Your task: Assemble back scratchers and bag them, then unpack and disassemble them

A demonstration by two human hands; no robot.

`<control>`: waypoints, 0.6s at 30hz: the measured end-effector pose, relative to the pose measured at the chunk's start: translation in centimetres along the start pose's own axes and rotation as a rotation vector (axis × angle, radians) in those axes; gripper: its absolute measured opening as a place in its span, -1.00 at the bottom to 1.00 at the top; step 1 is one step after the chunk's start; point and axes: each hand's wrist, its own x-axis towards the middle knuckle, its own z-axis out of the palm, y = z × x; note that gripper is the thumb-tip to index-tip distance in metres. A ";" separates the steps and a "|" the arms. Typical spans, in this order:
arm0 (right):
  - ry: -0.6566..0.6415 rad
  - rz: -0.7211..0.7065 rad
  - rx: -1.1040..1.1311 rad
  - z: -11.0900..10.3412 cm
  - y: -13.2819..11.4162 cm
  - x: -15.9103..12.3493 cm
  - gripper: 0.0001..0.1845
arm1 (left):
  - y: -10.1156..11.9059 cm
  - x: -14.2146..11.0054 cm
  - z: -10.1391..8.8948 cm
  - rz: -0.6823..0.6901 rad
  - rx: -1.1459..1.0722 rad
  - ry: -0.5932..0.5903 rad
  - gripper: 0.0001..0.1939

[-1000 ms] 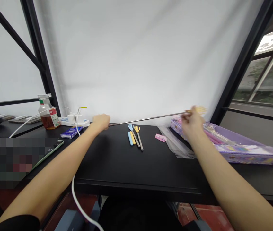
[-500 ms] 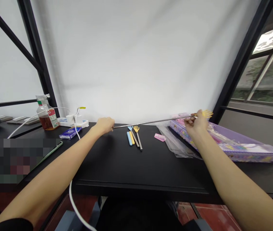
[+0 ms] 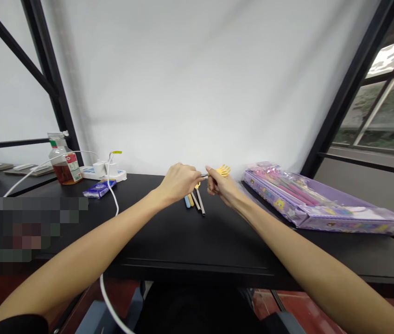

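Note:
My right hand [image 3: 222, 186] is closed round a telescopic back scratcher just below its yellow hand-shaped head [image 3: 224, 170]. My left hand [image 3: 180, 182], also closed, grips the other end of the same metal rod; only a short length shows between the hands. Below them on the black table lie more back scratcher parts: a blue handle [image 3: 187, 202], a yellow handle [image 3: 191, 200] and metal rods [image 3: 201, 204], one with a yellow claw head [image 3: 197, 185]. My left hand partly covers these.
A purple patterned box [image 3: 353, 226] with plastic-wrapped pink items stands at right. At left are a bottle of brown liquid [image 3: 65, 169], a blue packet [image 3: 98, 189], a power strip [image 3: 120, 176] and a white cable [image 3: 108, 297] crossing the table edge.
Both hands have come together over the table's middle. The long extended rod between them has shortened to a small visible piece.

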 end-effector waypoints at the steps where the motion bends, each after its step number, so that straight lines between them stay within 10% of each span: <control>1: 0.007 -0.013 -0.032 0.1 0.0 0.0 -0.35 | 0.0 0.0 0.1 -0.009 -0.028 -0.003 -0.66; 11: 0.071 -0.005 -0.179 -5.3 -3.1 -0.1 -0.22 | 0.3 -0.7 -0.2 -0.145 -0.164 -0.102 -0.68; 18: 0.225 0.196 -1.577 -10.8 -2.7 -0.1 -0.79 | -1.1 -1.9 1.8 -0.059 -0.116 -0.252 -0.69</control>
